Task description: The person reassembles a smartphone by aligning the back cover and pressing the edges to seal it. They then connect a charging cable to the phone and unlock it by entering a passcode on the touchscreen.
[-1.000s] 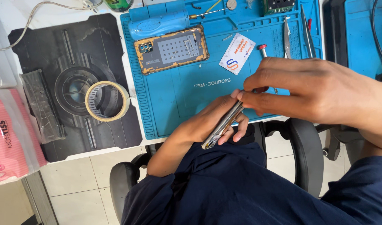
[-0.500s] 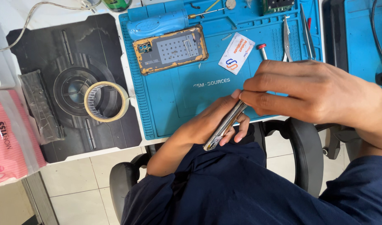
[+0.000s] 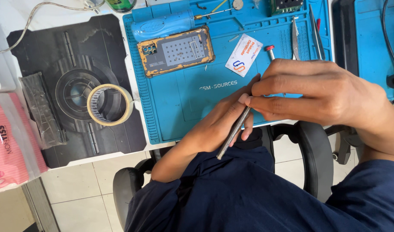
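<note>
A thin phone panel is pinched edge-on in the left hand. The right hand is closed at its upper edge. Pressure should be kept light, just beyond the grip.

Blue work mat on white surface. On mat: opened phone back with orange frame, white card, tweezers, blue tool. Left: black mat carrying tape roll and dark strip. Pink pack at far left edge.
</note>
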